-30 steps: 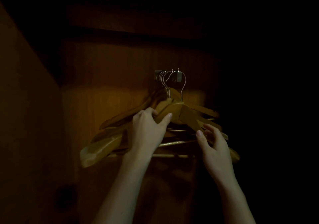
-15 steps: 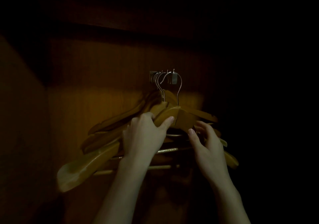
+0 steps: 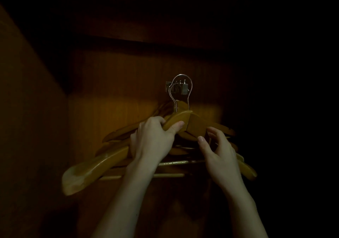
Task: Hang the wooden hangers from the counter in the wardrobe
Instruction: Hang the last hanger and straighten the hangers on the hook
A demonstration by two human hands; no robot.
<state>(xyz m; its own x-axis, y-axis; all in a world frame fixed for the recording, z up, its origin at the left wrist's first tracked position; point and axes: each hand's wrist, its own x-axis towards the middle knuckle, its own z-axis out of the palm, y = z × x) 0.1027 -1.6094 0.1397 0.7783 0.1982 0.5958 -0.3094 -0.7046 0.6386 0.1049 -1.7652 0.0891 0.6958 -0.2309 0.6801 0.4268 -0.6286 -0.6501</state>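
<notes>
Front tan wooden hanger (image 3: 117, 161) now lifted, its wire hook (image 3: 181, 91) above centre-frame metal peg (image 3: 185, 88) | left hand (image 3: 154, 140) gripping its neck | right hand (image 3: 220, 155) loosely curled, apparently empty | hooking pending.

My left hand (image 3: 152, 142) covers the amber wooden hangers' (image 3: 95, 170) middles; darkness swallows the brown wooden wardrobe's (image 3: 33, 127) right side.

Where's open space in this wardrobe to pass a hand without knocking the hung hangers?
Free: the bare back panel left of the metal bracket, above the hanger arms, and the lit strip beside the side wall. Crowded: the bracket with its bunched hooks, and the fanned wooden hangers below, where the left hand and right hand work. The right side is too dark to judge.
</notes>
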